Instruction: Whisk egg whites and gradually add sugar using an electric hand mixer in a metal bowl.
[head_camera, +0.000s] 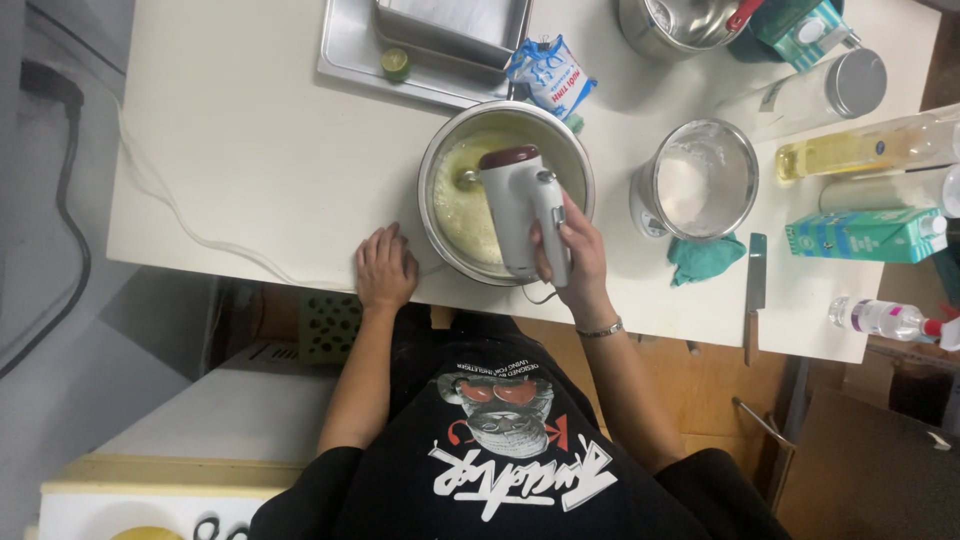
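My right hand (577, 252) grips the handle of a white electric hand mixer (520, 205) with a dark red end. The mixer's beaters dip into pale yellow batter inside a large steel mixing bowl (445, 165) on the cream table (250, 150). My left hand (385, 268) lies flat on the table edge just left of the bowl, fingers together, holding nothing. The mixer's white cord (190, 235) trails left across the table.
A smaller steel bowl of white powder (703, 180) sits on a scale to the right, with a teal cloth (705, 258) and a knife (755, 285) near the edge. Behind are a steel tray (350, 50), a blue-white packet (550, 75), an oil bottle (850, 152), cartons and a jar.
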